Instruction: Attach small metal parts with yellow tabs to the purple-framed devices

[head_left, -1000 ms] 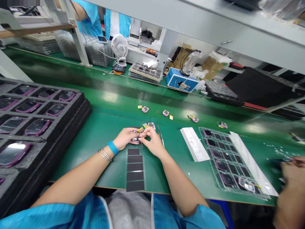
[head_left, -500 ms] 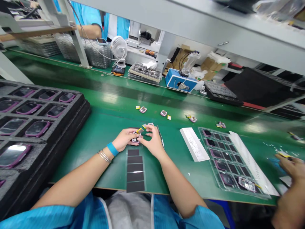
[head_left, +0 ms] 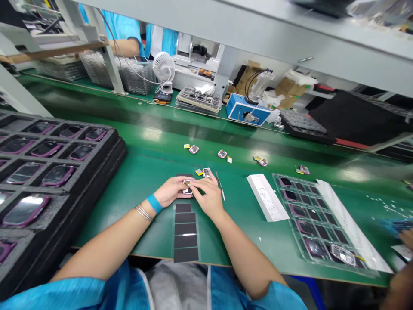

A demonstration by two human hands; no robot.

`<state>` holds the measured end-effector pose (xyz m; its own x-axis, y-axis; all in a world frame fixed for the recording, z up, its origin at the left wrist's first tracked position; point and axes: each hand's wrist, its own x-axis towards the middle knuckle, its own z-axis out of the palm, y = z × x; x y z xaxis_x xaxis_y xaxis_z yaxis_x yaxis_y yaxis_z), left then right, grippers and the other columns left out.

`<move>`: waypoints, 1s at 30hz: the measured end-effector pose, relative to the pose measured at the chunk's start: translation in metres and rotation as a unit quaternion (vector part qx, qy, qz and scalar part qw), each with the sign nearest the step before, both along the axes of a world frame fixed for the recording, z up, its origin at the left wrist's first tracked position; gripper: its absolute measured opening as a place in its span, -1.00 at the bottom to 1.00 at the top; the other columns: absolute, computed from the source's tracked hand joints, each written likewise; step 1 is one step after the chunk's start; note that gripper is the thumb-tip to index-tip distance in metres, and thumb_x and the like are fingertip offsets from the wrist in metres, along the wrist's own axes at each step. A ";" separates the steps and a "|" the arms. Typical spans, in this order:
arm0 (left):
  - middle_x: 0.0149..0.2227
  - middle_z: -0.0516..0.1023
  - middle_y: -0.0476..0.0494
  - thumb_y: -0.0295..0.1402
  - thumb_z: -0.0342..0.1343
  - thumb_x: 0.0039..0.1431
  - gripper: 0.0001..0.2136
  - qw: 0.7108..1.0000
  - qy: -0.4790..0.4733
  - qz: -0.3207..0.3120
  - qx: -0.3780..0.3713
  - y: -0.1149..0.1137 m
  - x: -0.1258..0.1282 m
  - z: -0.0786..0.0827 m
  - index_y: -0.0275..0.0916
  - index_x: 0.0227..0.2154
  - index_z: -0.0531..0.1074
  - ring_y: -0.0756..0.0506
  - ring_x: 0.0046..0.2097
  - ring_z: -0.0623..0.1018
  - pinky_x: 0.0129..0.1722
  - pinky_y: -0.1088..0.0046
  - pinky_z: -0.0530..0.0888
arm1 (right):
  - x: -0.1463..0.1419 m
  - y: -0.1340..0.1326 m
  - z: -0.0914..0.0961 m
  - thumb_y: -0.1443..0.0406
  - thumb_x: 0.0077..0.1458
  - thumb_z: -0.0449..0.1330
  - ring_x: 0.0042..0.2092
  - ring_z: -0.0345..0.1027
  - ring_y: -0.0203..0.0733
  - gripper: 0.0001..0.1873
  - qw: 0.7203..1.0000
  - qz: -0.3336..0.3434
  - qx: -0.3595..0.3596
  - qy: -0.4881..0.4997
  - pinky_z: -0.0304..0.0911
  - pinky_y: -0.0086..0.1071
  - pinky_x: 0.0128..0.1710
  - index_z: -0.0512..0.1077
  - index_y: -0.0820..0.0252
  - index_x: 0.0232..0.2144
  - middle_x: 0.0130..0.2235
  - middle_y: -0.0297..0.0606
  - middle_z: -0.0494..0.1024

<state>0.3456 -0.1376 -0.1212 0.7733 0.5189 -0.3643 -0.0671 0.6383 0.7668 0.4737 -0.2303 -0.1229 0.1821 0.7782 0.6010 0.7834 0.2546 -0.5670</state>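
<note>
Fingers (head_left: 197,183) of right hand (head_left: 209,196) now nearer device (head_left: 188,190)

A small, rounded-square watch housing (head_left: 188,188) with a pale, shiny rim and a dark interior is held just past the far end of the clear sheet of black rectangles (head_left: 185,229). It is open-faced, and a yellow-orange piece (head_left: 186,183) shows at its upper part — finer detail is too small to tell. Farther beyond the same sheet, off to its right, sits a second rounded, pale-rimmed watch housing (head_left: 206,172), its inner parts exposed — with a flat, yellow-edged rectangular battery (head_left: 198,172) lying just beside it.
</note>
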 end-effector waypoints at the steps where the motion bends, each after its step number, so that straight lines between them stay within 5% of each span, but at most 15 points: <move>1: -0.29 0.54 -0.23 -0.60 0.19 -0.12 -0.69 0.999 -0.016 0.004 -0.032 0.001 -0.001 0.000 -0.37 -0.22 0.48 -0.11 -0.29 0.55 -0.23 0.36 0.52 | -0.001 -0.001 0.001 0.32 0.15 0.14 -0.27 0.38 -0.24 -0.87 0.999 0.003 0.004 -0.044 -0.11 0.02 0.20 0.51 0.07 -0.33 -0.30 -0.37 0.56; 3: -0.26 0.53 -0.27 -0.58 0.15 -0.08 -0.70 0.996 -0.038 0.007 -0.082 0.004 -0.003 0.001 -0.41 -0.20 0.48 -0.12 -0.25 0.54 -0.19 0.34 0.51 | -0.001 -0.002 0.001 0.34 0.17 0.12 -0.22 0.36 -0.22 -0.84 0.995 0.017 -0.003 -0.099 -0.25 0.09 0.23 0.50 0.04 -0.27 -0.24 -0.36 0.55; 5: -0.26 0.54 -0.30 -0.53 0.16 -0.01 -0.72 0.995 -0.047 0.007 -0.084 0.006 -0.005 0.002 -0.42 -0.18 0.47 -0.12 -0.24 0.55 -0.18 0.36 0.50 | 0.001 -0.002 -0.001 0.34 0.17 0.12 -0.12 0.33 -0.19 -0.84 0.995 0.034 -0.016 -0.095 -0.18 0.06 0.22 0.50 0.04 -0.27 -0.18 -0.33 0.52; 9: -0.18 0.53 -0.28 -0.46 0.30 -0.06 -0.61 0.997 -0.073 -0.019 -0.001 0.007 -0.005 -0.001 -0.35 -0.10 0.45 -0.13 -0.17 0.54 -0.13 0.36 0.46 | 0.007 0.003 -0.012 0.26 0.09 0.19 0.06 0.24 -0.11 -0.75 0.993 0.043 -0.058 0.089 0.17 -0.13 0.09 0.44 0.08 -0.14 -0.01 -0.19 0.38; 13: -0.20 0.54 -0.30 -0.34 0.38 -0.15 -0.55 0.994 -0.078 -0.035 0.075 0.005 -0.002 -0.006 -0.33 -0.14 0.46 -0.15 -0.20 0.55 -0.19 0.36 0.47 | 0.009 0.009 -0.022 0.17 0.04 0.20 -0.09 0.40 -0.15 -0.42 0.924 0.153 -0.157 0.313 0.37 -0.26 -0.11 0.21 0.11 0.10 -0.06 -0.14 0.44; 20: -0.30 0.55 -0.22 -0.20 0.41 -0.28 -0.51 0.985 -0.074 -0.054 0.146 0.010 -0.001 -0.002 -0.33 -0.24 0.50 -0.12 -0.28 0.54 -0.23 0.36 0.47 | -0.003 0.004 -0.034 0.13 -0.02 0.26 0.04 0.32 -0.07 -0.36 0.918 0.110 -0.127 0.360 0.29 -0.19 0.04 0.23 0.15 0.09 0.07 -0.09 0.35; 22: -0.33 0.55 -0.21 -0.21 0.43 -0.32 -0.49 0.974 -0.026 -0.149 0.166 0.027 -0.009 0.018 -0.34 -0.24 0.51 -0.13 -0.31 0.54 -0.27 0.34 0.47 | 0.001 0.009 -0.033 0.10 -0.03 0.27 0.03 0.33 -0.06 -0.31 0.911 0.132 -0.147 0.363 0.32 -0.18 0.01 0.20 0.15 0.12 0.06 -0.10 0.36; 25: -0.26 0.55 -0.27 -0.22 0.40 -0.23 -0.47 0.946 0.003 -0.251 0.207 0.063 -0.035 0.074 -0.31 -0.14 0.49 -0.19 -0.24 0.54 -0.25 0.29 0.48 | 0.015 0.036 -0.021 0.07 -0.03 0.23 0.00 0.34 -0.04 -0.39 0.930 0.141 -0.177 0.291 0.32 -0.16 -0.02 0.29 0.18 0.04 -0.01 -0.10 0.42; 28: -0.10 0.50 -0.28 -0.27 0.35 -0.12 -0.46 0.951 -0.048 -0.152 0.264 0.102 -0.077 0.138 -0.25 -0.02 0.42 -0.18 -0.09 0.50 -0.10 0.29 0.42 | 0.033 0.083 0.000 0.11 -0.01 0.18 -0.02 0.33 -0.01 -0.49 0.972 0.050 -0.189 0.133 0.26 -0.11 -0.01 0.35 0.21 -0.02 -0.05 -0.10 0.45; 30: -0.06 0.48 -0.25 -0.34 0.33 -0.08 -0.47 0.941 -0.014 -0.047 0.334 0.126 -0.113 0.166 -0.23 0.02 0.39 -0.15 -0.08 0.49 -0.05 0.27 0.39 | 0.040 0.115 0.009 0.19 0.00 0.16 0.07 0.23 0.03 -0.50 0.975 -0.027 -0.218 -0.011 0.14 -0.09 0.07 0.34 0.24 0.01 0.02 -0.05 0.38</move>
<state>0.2324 -0.0111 0.0451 0.8315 0.5540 0.0407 -0.0616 0.0191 0.9979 0.5136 -0.1153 -0.1143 0.2202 0.9507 0.2184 0.8024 -0.0492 -0.5948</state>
